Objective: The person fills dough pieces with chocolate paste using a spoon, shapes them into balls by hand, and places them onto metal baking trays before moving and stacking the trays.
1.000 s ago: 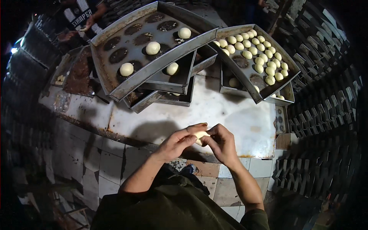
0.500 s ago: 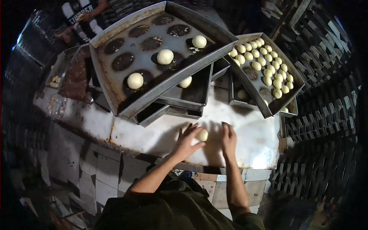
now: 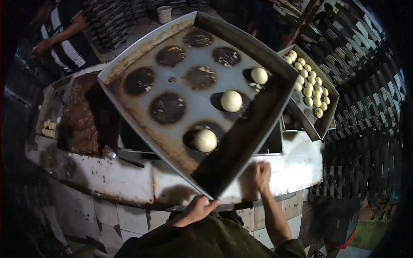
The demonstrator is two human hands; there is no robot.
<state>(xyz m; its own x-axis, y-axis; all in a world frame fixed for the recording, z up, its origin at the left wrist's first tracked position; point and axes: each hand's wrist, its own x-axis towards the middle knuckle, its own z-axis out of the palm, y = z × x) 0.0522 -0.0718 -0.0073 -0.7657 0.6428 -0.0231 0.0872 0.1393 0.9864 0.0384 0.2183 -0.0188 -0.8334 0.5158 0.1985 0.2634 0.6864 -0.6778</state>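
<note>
A large metal baking tray with round dark patches sits tilted on the stack, its near corner jutting toward me. Three pale dough balls lie in a row along its right part. My left hand is closed on that near corner, thumb along the rim. To the right of the tray, my right hand is curled in a fist low over the white worktop; whatever is inside it is hidden.
At the right, another tray holds many small dough balls. On the left lie a brown mass, a knife-like tool and a small tray with pale pieces. A person stands at far left; a white bucket is behind.
My left hand has gone from the dough ball on the worktop to the tray's corner, and the tray has swung nearer. My right hand has curled up; that ball no longer shows.
</note>
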